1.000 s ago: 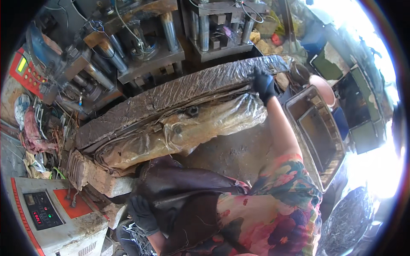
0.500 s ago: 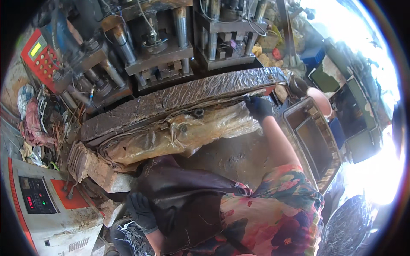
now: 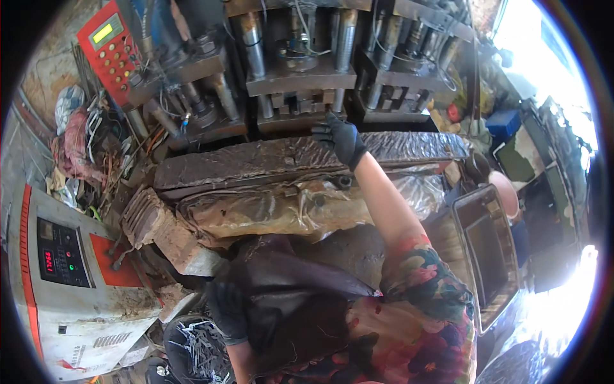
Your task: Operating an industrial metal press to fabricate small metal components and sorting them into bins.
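Observation:
My right hand (image 3: 345,142), in a dark grey glove, reaches over a long beam (image 3: 236,159) covered in dark wrinkled plastic. Its fingers are apart, and I see nothing in them. Just beyond the fingertips stands the middle press (image 3: 300,77), with metal blocks (image 3: 307,102) between its plates. My left hand (image 3: 228,310), gloved too, lies low against the dark apron (image 3: 281,301) over my lap, fingers loosely stretched and holding nothing I can see. Below it sits a dark tub of thin metal strips (image 3: 201,349).
Another press (image 3: 406,70) stands to the right, and a red keypad box (image 3: 109,48) at the far left. A grey control cabinet (image 3: 89,307) is at my left. Brownish plastic sheeting (image 3: 256,214) lies along the beam's near side. A rectangular bin (image 3: 464,221) stands at my right.
My right hand has moved left and away from me, from the beam's right end to the middle press. My left hand stays by the apron. The view has shifted.

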{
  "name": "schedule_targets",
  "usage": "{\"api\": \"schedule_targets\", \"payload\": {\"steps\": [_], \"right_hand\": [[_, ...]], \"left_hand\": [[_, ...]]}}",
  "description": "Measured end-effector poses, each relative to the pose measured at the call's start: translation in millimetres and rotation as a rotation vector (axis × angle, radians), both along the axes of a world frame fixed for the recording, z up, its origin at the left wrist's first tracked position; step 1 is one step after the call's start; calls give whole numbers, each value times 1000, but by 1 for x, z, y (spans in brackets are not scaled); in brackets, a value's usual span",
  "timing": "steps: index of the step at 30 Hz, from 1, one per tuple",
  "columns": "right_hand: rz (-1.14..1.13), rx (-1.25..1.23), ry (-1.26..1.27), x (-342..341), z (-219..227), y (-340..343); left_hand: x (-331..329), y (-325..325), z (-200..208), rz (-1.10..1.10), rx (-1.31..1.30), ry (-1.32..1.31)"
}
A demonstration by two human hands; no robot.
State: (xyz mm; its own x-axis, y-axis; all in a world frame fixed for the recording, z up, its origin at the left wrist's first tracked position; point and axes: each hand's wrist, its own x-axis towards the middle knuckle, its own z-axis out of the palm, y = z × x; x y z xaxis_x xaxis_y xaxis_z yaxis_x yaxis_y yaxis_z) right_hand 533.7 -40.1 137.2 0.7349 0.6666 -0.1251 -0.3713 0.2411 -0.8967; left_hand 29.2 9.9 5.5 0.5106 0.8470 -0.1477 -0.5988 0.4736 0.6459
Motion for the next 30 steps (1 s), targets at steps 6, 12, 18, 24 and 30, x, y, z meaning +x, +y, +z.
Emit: {"api": "schedule_targets", "payload": {"steps": [6, 12, 18, 24, 30], "right_hand": [[122, 31, 228, 10, -4, 84], [503, 356, -421, 66, -39, 88], [-149, -120, -449, 9, -64, -134], [595, 2376, 1743, 7, 3, -284], [785, 1783, 3745, -79, -17, -141]], "left_hand": [[-18, 4, 0, 12, -77, -118], [-2, 5, -6, -74, 34, -21], [-3, 1, 9, -2, -171, -79], [-4, -1, 22, -2, -105, -84], [9, -19, 16, 29, -45, -61]]}}
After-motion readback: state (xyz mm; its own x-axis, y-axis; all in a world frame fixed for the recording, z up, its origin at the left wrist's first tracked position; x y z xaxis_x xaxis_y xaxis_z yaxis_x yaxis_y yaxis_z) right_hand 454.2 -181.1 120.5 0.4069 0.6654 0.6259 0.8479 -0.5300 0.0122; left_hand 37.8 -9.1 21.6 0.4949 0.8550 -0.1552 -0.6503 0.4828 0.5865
